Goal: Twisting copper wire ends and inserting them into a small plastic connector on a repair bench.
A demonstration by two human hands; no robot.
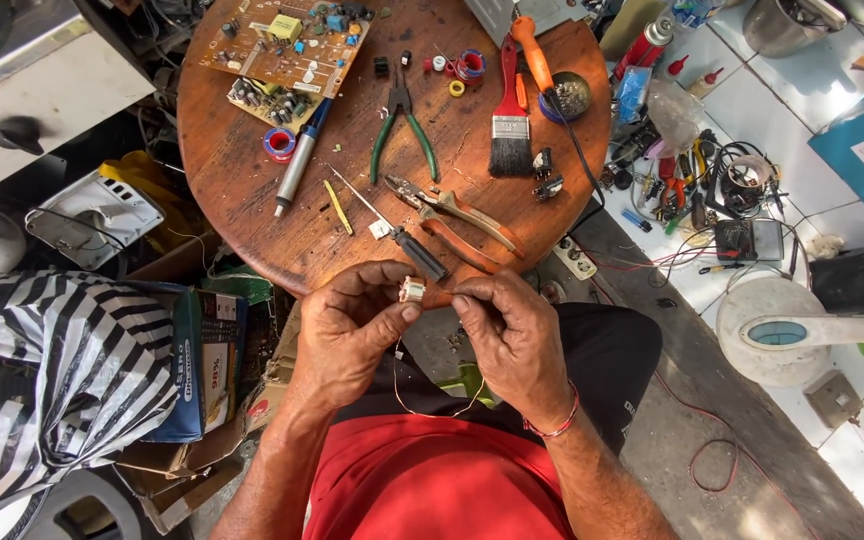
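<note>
Fingers of our left hand [352, 330] clamp the small pale metal component [411, 290] above the round wooden desk [242, 190] edge; right hand [512, 340] fingers pinched together beside it. We steady its thin trailing wires [422, 405].

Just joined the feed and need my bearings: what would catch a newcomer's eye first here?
First, the left hand and right hand meeting at the near edge of the round wooden table, pinching a small pale component with thin wires hanging down. Beyond them lie green-handled pliers, orange-handled pliers and a red-handled paintbrush, with circuit boards at the far left edge.
</note>
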